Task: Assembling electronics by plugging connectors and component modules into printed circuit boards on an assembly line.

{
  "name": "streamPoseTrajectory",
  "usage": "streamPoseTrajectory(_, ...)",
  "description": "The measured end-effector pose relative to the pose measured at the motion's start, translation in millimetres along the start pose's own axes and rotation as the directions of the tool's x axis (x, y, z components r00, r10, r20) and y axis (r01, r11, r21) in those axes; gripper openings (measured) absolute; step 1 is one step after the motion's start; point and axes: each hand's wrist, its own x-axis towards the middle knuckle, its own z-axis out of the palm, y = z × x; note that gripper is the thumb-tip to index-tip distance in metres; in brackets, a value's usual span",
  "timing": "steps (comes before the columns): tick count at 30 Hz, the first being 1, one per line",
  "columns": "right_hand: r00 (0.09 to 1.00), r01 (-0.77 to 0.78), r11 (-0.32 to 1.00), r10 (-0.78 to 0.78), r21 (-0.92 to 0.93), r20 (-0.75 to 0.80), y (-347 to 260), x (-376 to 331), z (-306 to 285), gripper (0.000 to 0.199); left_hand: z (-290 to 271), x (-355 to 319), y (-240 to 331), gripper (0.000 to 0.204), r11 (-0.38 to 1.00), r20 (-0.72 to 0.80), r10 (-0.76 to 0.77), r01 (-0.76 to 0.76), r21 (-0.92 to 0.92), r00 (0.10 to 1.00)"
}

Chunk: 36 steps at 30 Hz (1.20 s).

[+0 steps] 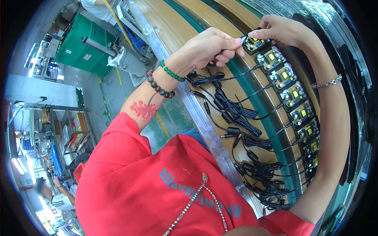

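Note:
A row of open black adapter cases with circuit boards [290, 95] runs down the right side of the bench, each with a black cord. At the far end, my right hand [281, 30] grips the endmost adapter board [254, 44], its thumb on the near edge. Beside that board's left side, my left hand [209, 48] is closed in a pinch, thumb and fingertips at the case's cord end. Whatever lies between those fingers is hidden. Bundled black cables [236, 108] with plugs lie below the left hand, joined to the other boards.
The boards rest along a brown strip beside a green band [256, 98]. A clear-covered bench edge [197, 106] separates me from the cables. Black rails [348, 98] border the right side. Green crates [84, 45], a grey machine [128, 59] and shelving stand to the left; another person [59, 198] sits there.

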Motion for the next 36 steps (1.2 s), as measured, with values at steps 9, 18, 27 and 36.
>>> streamPoseTrajectory(9, 0.999, -0.029, 0.985, 0.025, -0.173, -0.025, 3, 3, 0, 0.065, 19, -3, 13, 0.035, 0.97, -0.067, -0.106, 0.118, 0.212, 0.992)
streamPoseTrajectory(18, 0.998, -0.049, 0.957, 0.038, -0.287, -0.042, 12, -2, -6, 0.067, 29, 12, 31, 0.034, 0.893, -0.057, -0.259, 0.261, 0.368, 0.964)
streamPoseTrajectory(27, 0.982, 0.077, 0.933, -0.132, -0.35, -0.136, 1, -39, -19, 0.066, 21, 11, 24, 0.036, 0.89, -0.014, -0.299, 0.284, 0.358, 0.954)
streamPoseTrajectory(36, 0.933, -0.034, 0.815, -0.181, -0.578, -0.31, 24, -153, -122, 0.061, 27, 0, 18, 0.04, 0.883, -0.045, -0.284, 0.279, 0.376, 0.958)
